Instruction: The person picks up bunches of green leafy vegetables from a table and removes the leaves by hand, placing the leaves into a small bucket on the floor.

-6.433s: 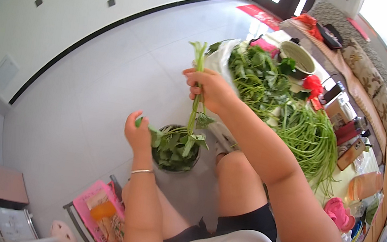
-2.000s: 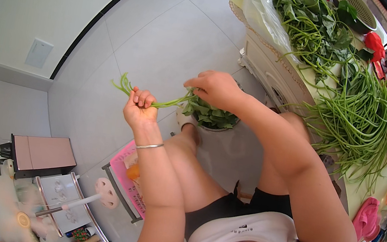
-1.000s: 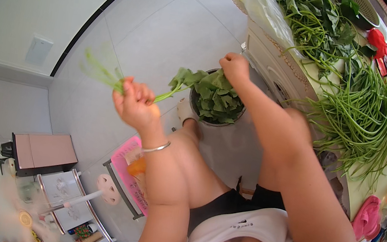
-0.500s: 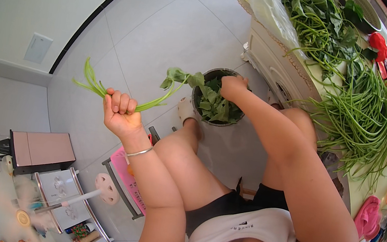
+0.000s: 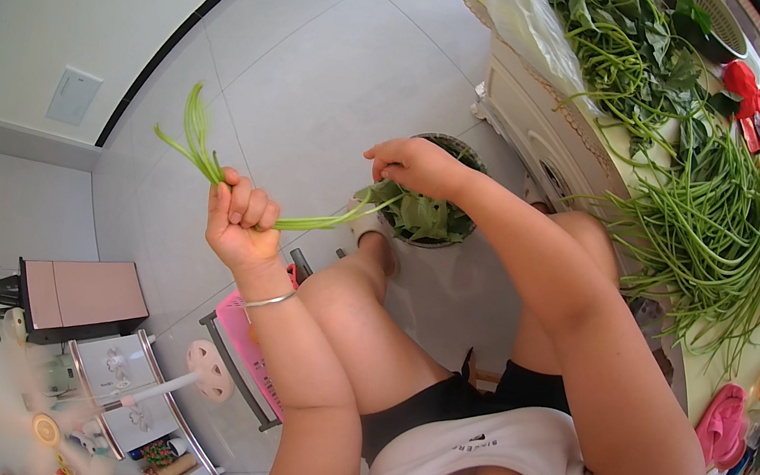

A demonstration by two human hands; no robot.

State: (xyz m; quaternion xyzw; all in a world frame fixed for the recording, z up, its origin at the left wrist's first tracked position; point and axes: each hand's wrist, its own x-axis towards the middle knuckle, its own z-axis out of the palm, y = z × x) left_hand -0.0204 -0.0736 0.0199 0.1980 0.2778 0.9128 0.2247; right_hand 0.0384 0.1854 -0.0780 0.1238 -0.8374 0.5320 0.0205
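Observation:
My left hand (image 5: 241, 221) is closed around a few long green vegetable stems (image 5: 201, 145), which stick out above the fist and run right toward the bowl. My right hand (image 5: 412, 161) hovers over a round dark bowl (image 5: 423, 217) of green leaves on the floor, its fingers curled down and pinching at the stems' leafy ends. A thin bracelet circles my left wrist. Both knees rise between my arms.
A table (image 5: 557, 126) at the right bears a heap of leafy greens (image 5: 629, 48) and a pile of long green beans (image 5: 720, 222). A pink crate (image 5: 246, 361) stands by my left knee. A low pink-topped cabinet (image 5: 83, 295) and a small shelf sit at the lower left.
My left hand has swung out left with the stems. My right hand has dropped from the stems down over the bowl, where leaves have gathered.

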